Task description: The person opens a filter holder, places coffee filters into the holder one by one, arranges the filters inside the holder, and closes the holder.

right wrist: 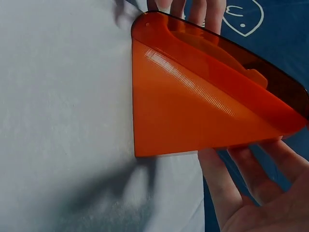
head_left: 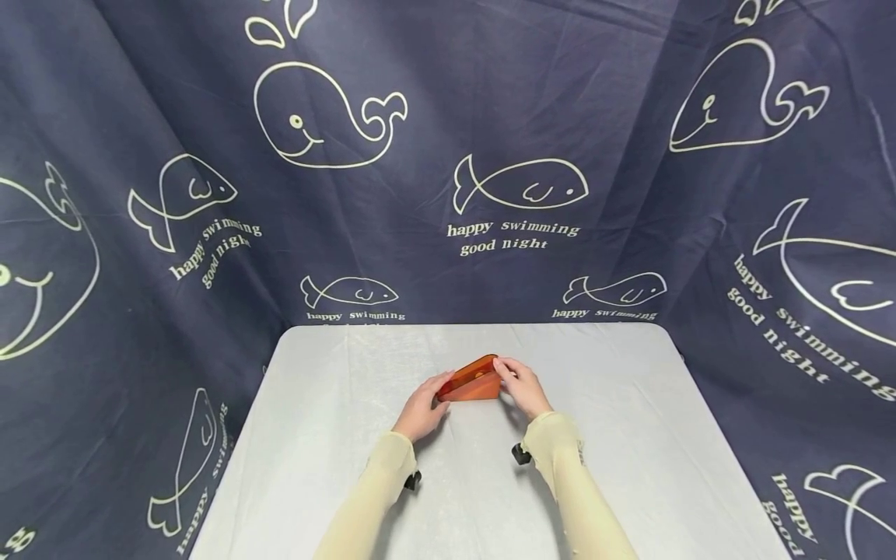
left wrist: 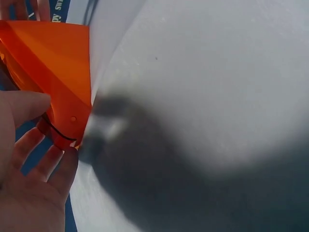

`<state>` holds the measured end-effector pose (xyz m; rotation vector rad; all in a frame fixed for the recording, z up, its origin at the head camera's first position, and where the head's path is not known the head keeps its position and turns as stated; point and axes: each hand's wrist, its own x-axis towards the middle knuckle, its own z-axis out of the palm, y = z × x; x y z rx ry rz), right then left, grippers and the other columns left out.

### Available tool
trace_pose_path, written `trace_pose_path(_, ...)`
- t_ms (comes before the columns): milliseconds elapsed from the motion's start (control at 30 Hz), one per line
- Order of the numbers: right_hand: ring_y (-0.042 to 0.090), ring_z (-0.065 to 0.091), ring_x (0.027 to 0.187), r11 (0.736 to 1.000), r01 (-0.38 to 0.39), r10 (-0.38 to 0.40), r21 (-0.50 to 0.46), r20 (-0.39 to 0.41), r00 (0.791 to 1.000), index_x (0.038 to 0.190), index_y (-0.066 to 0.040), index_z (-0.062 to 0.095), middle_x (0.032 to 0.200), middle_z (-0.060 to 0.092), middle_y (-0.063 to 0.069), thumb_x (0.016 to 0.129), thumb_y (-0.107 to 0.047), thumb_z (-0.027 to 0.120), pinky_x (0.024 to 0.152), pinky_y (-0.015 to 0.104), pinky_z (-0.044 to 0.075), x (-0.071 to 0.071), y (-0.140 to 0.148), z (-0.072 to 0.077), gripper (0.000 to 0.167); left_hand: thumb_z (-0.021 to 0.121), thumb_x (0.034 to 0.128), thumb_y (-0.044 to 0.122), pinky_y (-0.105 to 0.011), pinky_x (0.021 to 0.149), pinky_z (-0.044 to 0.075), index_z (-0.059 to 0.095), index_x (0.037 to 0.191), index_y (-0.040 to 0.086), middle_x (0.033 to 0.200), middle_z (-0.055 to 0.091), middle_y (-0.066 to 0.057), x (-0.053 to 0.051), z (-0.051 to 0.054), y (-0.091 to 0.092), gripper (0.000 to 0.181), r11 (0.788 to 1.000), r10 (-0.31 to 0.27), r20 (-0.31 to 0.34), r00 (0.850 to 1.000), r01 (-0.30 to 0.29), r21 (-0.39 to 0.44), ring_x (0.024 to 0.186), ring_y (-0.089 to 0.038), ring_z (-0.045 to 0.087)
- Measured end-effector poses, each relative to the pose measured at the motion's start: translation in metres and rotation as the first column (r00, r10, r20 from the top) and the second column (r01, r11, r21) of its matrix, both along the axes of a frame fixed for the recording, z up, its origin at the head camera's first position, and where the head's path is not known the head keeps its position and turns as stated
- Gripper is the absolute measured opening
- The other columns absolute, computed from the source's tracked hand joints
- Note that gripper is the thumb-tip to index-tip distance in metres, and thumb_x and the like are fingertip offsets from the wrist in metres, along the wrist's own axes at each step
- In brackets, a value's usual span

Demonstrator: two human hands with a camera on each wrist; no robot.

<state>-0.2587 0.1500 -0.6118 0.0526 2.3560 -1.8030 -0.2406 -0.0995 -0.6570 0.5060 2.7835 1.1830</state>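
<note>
A translucent orange plastic wedge [head_left: 481, 387] stands tilted on the table between the two hands, its long upper edge rising to the right. In the right wrist view the wedge [right wrist: 174, 111] shows a flat triangular side, a ribbed strip and a rounded, dark-edged upper part. The left hand [head_left: 422, 408] grips its low left end. In the left wrist view, the thumb of the left hand [left wrist: 36, 179] presses one face and fingers lie behind the wedge [left wrist: 67, 63]. At the raised end, the right hand [head_left: 523, 386] holds the edge between thumb and fingers.
A white-covered table [head_left: 315, 459] lies under both hands. Dark blue cloth [head_left: 490, 93] printed with whales, fish and lettering hangs behind it and on both sides. Each cream sleeve [head_left: 381, 467] has a small black device [head_left: 413, 481] at the wrist.
</note>
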Motion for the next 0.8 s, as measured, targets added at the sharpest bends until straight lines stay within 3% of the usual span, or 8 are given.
trace_pose_path(400, 0.037, 0.061, 0.129, 1.0, 0.018, -0.018, 0.01, -0.01, 1.0, 0.143, -0.006, 0.06, 0.142, 0.062, 0.02, 0.107, -0.044, 0.054, 0.105, 0.048, 0.054, 0.003, -0.005, -0.001, 0.053, 0.066, 0.0993, 0.009, -0.05, 0.124, 0.033, 0.04, 0.161, 0.023, 0.165, 0.042, -0.005, 0.003, -0.008, -0.005, 0.068, 0.999, -0.019, 0.01, 1.0, 0.018, 0.034, 0.152, -0.028, 0.039)
trace_pose_path(533, 0.037, 0.061, 0.128, 1.0, 0.018, -0.018, 0.02, -0.02, 1.0, 0.143, -0.006, 0.06, 0.141, 0.062, 0.02, 0.107, -0.044, 0.054, 0.105, 0.048, 0.054, 0.002, -0.006, 0.0, 0.053, 0.066, 0.1012, 0.019, -0.051, 0.125, 0.031, 0.035, 0.163, 0.025, 0.168, 0.036, -0.004, 0.002, -0.007, -0.009, 0.069, 0.999, -0.046, 0.023, 0.999, 0.046, 0.002, 0.155, -0.028, 0.035)
trace_pose_path(667, 0.039, 0.054, 0.137, 0.996, -0.012, 0.016, 0.083, -0.054, 0.998, 0.15, -0.009, 0.053, 0.151, 0.055, 0.018, 0.108, -0.05, 0.047, 0.117, 0.054, 0.042, 0.002, 0.001, -0.001, 0.059, 0.065, 0.102, 0.036, -0.054, 0.126, 0.028, 0.027, 0.165, 0.026, 0.171, 0.029, -0.005, 0.002, 0.002, -0.013, 0.074, 0.997, -0.053, -0.012, 0.999, 0.052, -0.065, 0.157, -0.032, 0.028)
trace_pose_path(800, 0.04, 0.038, 0.15, 0.973, -0.039, 0.071, 0.226, -0.135, 0.988, 0.159, -0.015, 0.041, 0.163, 0.042, 0.014, 0.11, -0.052, 0.04, 0.124, 0.06, 0.026, 0.006, 0.021, 0.002, 0.062, 0.064, 0.1008, 0.045, -0.06, 0.126, 0.022, 0.026, 0.166, 0.022, 0.172, 0.025, -0.007, 0.003, 0.023, -0.026, 0.079, 0.989, -0.015, -0.132, 0.991, -0.004, -0.146, 0.158, -0.037, 0.024)
